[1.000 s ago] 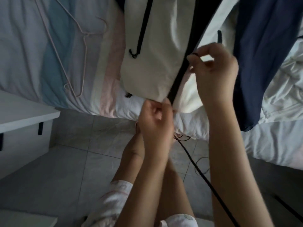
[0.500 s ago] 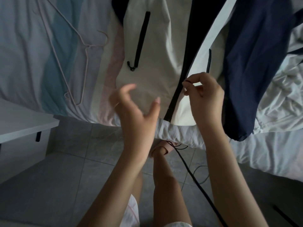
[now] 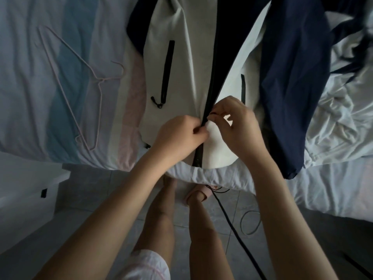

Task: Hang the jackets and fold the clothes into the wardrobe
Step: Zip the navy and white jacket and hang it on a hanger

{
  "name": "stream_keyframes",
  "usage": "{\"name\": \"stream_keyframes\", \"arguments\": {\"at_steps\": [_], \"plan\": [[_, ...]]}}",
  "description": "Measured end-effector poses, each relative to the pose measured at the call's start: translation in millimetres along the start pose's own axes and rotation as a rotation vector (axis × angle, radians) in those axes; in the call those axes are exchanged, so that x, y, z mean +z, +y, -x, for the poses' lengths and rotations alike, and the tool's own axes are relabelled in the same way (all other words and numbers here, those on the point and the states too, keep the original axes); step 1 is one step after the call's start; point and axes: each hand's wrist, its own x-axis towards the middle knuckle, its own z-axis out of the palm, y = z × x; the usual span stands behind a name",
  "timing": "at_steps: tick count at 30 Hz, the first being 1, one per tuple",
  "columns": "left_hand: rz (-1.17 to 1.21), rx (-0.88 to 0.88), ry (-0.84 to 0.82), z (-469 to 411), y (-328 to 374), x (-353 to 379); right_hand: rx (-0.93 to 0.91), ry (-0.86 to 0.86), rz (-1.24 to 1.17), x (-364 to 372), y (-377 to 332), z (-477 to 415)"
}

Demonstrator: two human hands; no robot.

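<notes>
A white jacket (image 3: 187, 63) with navy sleeves and black zippers lies front up on the bed, its hem at the bed's near edge. My left hand (image 3: 177, 136) pinches the left side of the front zipper near the hem. My right hand (image 3: 234, 126) pinches the zipper pull or right zipper edge just above it. The two hands almost touch at the zipper. A pink wire hanger (image 3: 80, 85) lies flat on the striped sheet to the left of the jacket.
The bed (image 3: 40, 98) with a white, blue and pink striped sheet fills the upper view; crumpled white bedding (image 3: 343, 110) lies at the right. A white cabinet (image 3: 26, 190) stands at the lower left. A black cable (image 3: 238, 239) runs over the tiled floor by my legs.
My left hand, open in the air half a second ago, has come back to the zipper and pinches it. My right hand moved down the zipper towards the hem.
</notes>
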Motion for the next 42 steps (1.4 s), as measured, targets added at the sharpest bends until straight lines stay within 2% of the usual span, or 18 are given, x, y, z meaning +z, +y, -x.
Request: {"name": "stream_keyframes", "arguments": {"at_steps": [4,7,11,15,18,22,28,34,42], "plan": [[0.103,0.024,-0.016,15,-6,-7,-0.109,-0.041,0.032,-4,0,-9],[0.084,0.037,-0.023,32,-12,-4,-0.138,-0.014,0.040,-9,4,-19],[-0.021,0.049,-0.045,54,-20,-2,-0.101,-0.033,0.121,-11,11,-23],[-0.260,-0.062,-0.097,50,-37,-7,-0.159,-0.092,0.331,9,6,-13],[-0.373,-0.060,-0.007,33,-47,-15,-0.184,-0.117,0.320,20,6,-12],[-0.260,-0.019,0.030,-3,-27,-20,-0.189,-0.119,0.207,18,3,-11],[-0.187,0.040,-0.111,-28,-1,-11,-0.104,-0.008,0.102,2,0,-4],[0.094,0.080,-0.019,-20,-11,-8,-0.112,0.039,0.174,3,-3,-1],[0.271,0.100,0.028,-28,-14,-29,-0.101,0.141,0.033,7,-15,-26]]}}
